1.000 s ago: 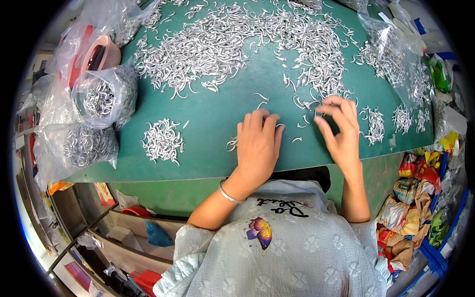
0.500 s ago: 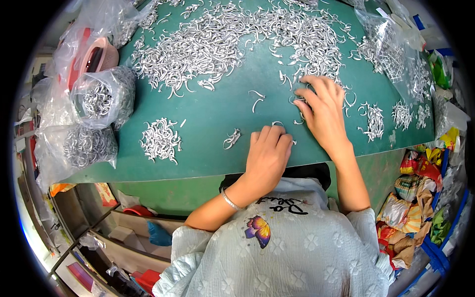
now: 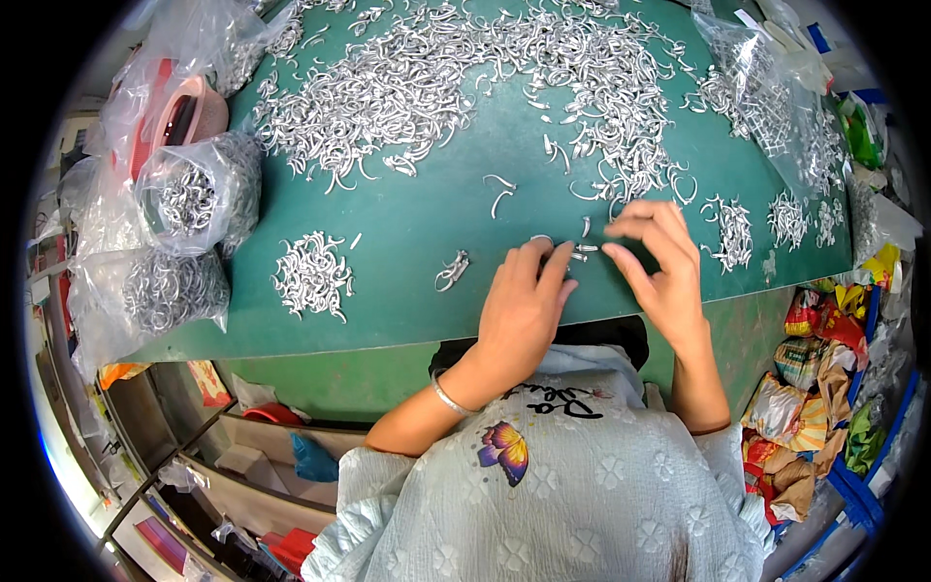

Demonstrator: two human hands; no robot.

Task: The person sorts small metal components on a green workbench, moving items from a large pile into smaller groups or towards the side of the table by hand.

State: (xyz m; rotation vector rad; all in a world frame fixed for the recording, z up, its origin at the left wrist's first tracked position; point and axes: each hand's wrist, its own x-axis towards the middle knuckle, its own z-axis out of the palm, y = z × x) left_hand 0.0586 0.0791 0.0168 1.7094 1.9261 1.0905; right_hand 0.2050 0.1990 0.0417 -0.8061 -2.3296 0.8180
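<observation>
My left hand [image 3: 519, 306] rests near the table's front edge with its fingers curled together and pressed down. A curved silver metal piece [image 3: 541, 238] peeks out at its fingertips; whatever lies under the fingers is hidden. Over to the right, my right hand [image 3: 664, 267] hovers just above the table, thumb and fingers apart, slightly blurred, and nothing shows between them. A few short silver pieces [image 3: 582, 254] lie between the two hands. Left of my left hand sits a small cluster of silver pieces [image 3: 452, 271]. Two loose curved pieces [image 3: 500, 194] lie farther back.
A large heap of curved silver pieces [image 3: 388, 107] spreads over the back of the green table [image 3: 407, 213]. Smaller piles stand at left [image 3: 313, 276] and right [image 3: 732, 233]. Filled plastic bags [image 3: 175, 286] and a pink basket [image 3: 206, 112] line the left edge; another bag [image 3: 766, 107] lies back right.
My right hand has drawn back toward me and slightly right, away from the heap. Short pieces now show between the hands. My left hand has shifted slightly, its fingers still curled.
</observation>
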